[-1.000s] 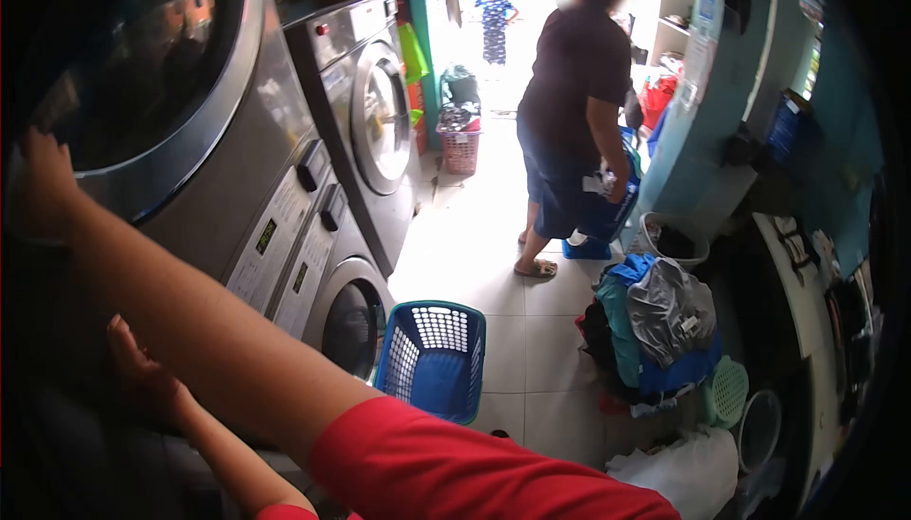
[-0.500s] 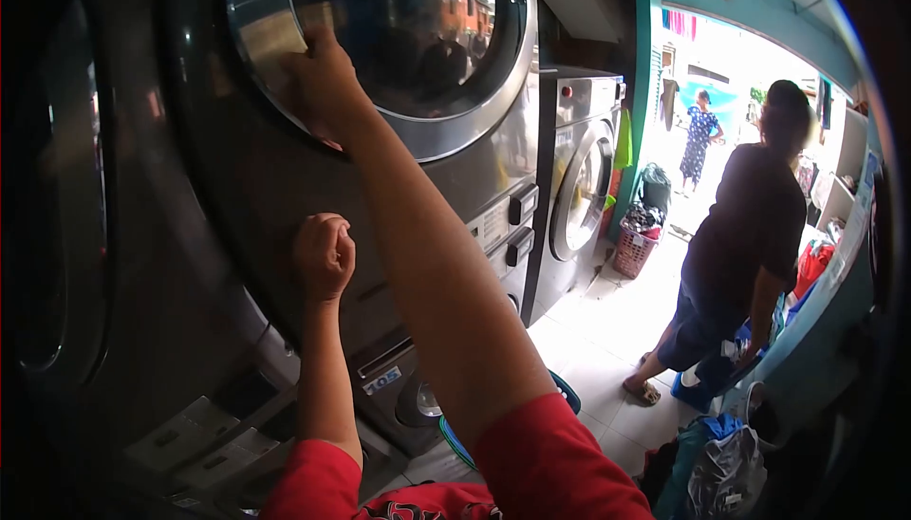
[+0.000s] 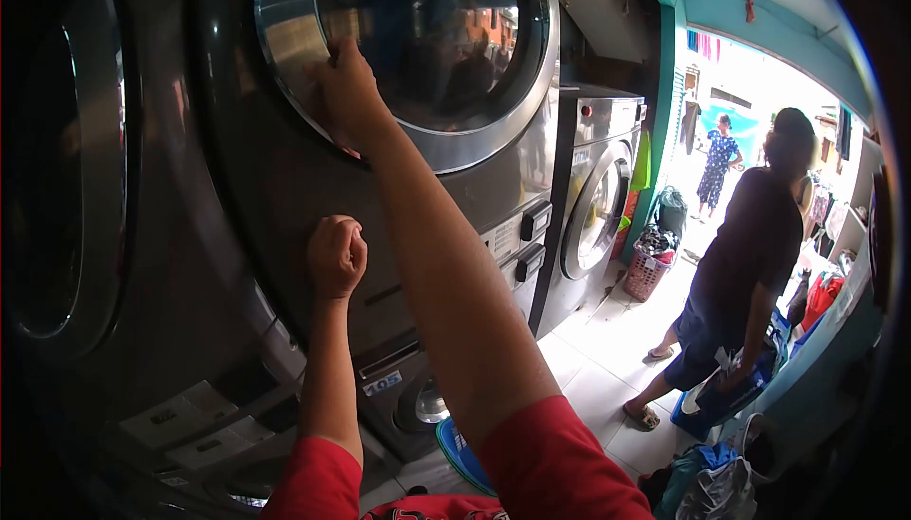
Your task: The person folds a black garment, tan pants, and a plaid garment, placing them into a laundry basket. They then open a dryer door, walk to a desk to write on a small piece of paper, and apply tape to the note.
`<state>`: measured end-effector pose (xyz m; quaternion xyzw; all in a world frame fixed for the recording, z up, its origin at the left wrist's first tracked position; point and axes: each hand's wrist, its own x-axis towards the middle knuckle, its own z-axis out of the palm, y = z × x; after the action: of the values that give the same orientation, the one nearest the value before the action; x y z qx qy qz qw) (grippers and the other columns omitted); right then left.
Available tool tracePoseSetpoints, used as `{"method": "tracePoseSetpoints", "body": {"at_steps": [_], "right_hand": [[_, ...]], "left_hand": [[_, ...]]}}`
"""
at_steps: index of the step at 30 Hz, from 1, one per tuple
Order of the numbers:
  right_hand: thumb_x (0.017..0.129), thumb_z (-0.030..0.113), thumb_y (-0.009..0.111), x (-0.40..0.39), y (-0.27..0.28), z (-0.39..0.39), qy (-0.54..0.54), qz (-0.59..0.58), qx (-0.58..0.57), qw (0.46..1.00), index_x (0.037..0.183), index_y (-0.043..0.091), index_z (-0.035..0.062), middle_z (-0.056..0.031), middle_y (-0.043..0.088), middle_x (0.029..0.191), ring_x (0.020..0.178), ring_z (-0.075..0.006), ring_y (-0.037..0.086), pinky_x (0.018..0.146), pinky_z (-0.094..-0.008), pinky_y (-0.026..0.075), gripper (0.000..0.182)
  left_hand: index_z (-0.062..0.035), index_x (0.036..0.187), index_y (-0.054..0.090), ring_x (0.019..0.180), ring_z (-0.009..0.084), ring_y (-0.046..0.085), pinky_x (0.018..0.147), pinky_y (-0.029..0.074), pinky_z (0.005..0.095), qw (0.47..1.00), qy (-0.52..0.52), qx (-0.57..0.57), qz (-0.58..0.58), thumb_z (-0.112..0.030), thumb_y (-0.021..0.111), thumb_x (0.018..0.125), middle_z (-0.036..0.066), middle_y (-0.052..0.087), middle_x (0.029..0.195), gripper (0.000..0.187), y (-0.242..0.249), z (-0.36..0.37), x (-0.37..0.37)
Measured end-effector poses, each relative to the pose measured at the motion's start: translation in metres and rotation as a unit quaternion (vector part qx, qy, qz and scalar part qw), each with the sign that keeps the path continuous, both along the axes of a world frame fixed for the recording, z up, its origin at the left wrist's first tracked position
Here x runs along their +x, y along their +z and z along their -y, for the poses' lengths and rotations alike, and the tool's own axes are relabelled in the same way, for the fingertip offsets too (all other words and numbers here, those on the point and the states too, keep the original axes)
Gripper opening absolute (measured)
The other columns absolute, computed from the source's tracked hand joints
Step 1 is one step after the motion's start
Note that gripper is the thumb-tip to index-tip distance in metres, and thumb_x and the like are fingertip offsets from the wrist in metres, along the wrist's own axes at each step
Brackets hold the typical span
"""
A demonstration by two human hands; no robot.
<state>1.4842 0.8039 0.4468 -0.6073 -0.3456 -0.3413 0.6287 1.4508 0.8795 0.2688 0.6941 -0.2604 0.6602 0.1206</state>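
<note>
Low in the centre-left of the frame, the left hand (image 3: 336,256) is balled into an empty fist against the dryer's steel front (image 3: 275,188). Above it, the right hand (image 3: 349,93) grips the chrome rim of the round dryer door (image 3: 427,46) at upper centre. At far right, a person in dark clothes (image 3: 750,264) stands on the tiled floor (image 3: 598,368).

Both arms are bare from the hands up past the elbows. The right hand (image 3: 349,98) and the left hand (image 3: 334,256) wear no gloves, rings or watch. Short red sleeves (image 3: 555,463) cover the upper arms.
</note>
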Motion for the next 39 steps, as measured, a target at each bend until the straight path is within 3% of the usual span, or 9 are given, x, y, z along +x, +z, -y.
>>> {"method": "tracePoseSetpoints", "body": {"at_steps": [9,10,11,12,13,15,29,34,39], "right_hand": [[0.067,0.015,0.059,0.014,0.006,-0.009,-0.057,-0.051,-0.085,0.993,0.102,0.045,0.0039,-0.0153,0.054,0.095,0.093,-0.0309,0.05,0.077,-0.0434,0.038,0.039],[0.067,0.013,0.058,0.02,0.007,-0.017,-0.114,-0.008,-0.086,0.99,0.103,0.044,0.0036,-0.0153,0.052,0.098,0.094,-0.0311,0.049,0.078,-0.0429,0.038,0.04],[0.066,0.011,0.057,0.026,0.009,-0.021,-0.105,-0.005,-0.073,0.992,0.106,0.042,0.0034,-0.0157,0.051,0.1,0.096,-0.0312,0.048,0.078,-0.0429,0.038,0.044],[0.065,0.011,0.055,0.051,0.007,-0.039,-0.122,0.003,-0.061,0.991,0.108,0.04,0.003,-0.0154,0.05,0.1,0.097,-0.0313,0.047,0.079,-0.0426,0.038,0.046],[0.063,0.013,0.057,0.077,0.01,-0.061,-0.204,0.037,-0.046,0.977,0.11,0.038,0.0035,-0.0155,0.05,0.101,0.098,-0.0312,0.046,0.077,-0.0428,0.038,0.051],[0.075,0.024,0.056,0.034,0.01,-0.035,-0.036,-0.017,0.03,0.999,0.106,0.047,0.006,-0.0163,0.054,0.101,0.1,-0.0302,0.049,0.082,-0.0407,0.036,0.037],[0.073,0.022,0.058,-0.021,0.008,0.019,-0.034,-0.045,-0.077,0.995,0.108,0.048,0.006,-0.0161,0.054,0.103,0.101,-0.0306,0.048,0.08,-0.038,0.038,0.039],[0.073,0.029,0.057,-0.069,-0.003,0.134,0.216,0.101,0.121,0.964,0.11,0.047,0.0086,-0.0145,0.053,0.106,0.1,-0.0263,0.05,0.085,-0.0385,0.036,0.043],[0.077,0.037,0.047,-0.133,-0.007,0.324,0.053,0.096,0.14,0.984,0.115,0.044,0.0104,-0.0128,0.049,0.112,0.105,-0.0259,0.045,0.089,-0.0397,0.031,0.046]], "left_hand": [[-0.005,0.076,0.049,0.07,0.0256,0.052,0.064,0.044,0.0341,1.0,0.027,0.008,0.003,0.0,0.048,0.069,0.01,0.052,0.076,0.009,-0.008,-0.006,0.0],[-0.0042,0.077,0.049,0.071,0.0259,0.052,0.064,0.043,0.0341,0.999,0.023,-0.02,-0.013,-0.008,0.044,0.077,0.01,0.052,0.077,0.006,-0.011,-0.006,0.005],[-0.0027,0.081,0.05,0.074,0.0287,0.052,0.065,0.043,0.0364,0.992,0.049,-0.053,-0.099,-0.027,0.038,0.084,0.012,0.052,0.079,0.027,-0.04,-0.039,0.034],[-0.0011,0.086,0.051,0.075,0.0311,0.051,0.066,0.041,0.0391,1.0,0.016,0.017,-0.012,-0.046,0.033,0.084,0.014,0.051,0.081,0.048,-0.014,-0.017,0.011],[-0.001,0.086,0.051,0.076,0.031,0.051,0.067,0.041,0.0389,0.999,0.016,0.028,-0.008,-0.044,0.033,0.084,0.014,0.052,0.082,0.047,-0.011,-0.019,0.01],[-0.0008,0.088,0.051,0.077,0.0309,0.051,0.068,0.041,0.0384,0.999,0.024,0.029,-0.036,-0.041,0.034,0.085,0.014,0.052,0.083,0.044,-0.016,-0.028,0.018],[0.0008,0.095,0.052,0.085,0.0298,0.054,0.074,0.043,0.0348,0.993,0.034,0.029,-0.107,-0.018,0.038,0.087,0.016,0.055,0.092,0.025,-0.023,-0.048,0.034],[0.0006,0.087,0.051,0.079,0.0265,0.054,0.071,0.044,0.0331,0.996,0.06,0.042,-0.059,-0.005,0.035,0.086,0.013,0.054,0.084,0.018,-0.02,-0.035,0.024],[0.0008,0.088,0.052,0.081,0.0263,0.054,0.072,0.044,0.0326,0.996,0.044,0.029,-0.073,-0.006,0.038,0.085,0.013,0.055,0.087,0.016,-0.016,-0.035,0.015]]}}
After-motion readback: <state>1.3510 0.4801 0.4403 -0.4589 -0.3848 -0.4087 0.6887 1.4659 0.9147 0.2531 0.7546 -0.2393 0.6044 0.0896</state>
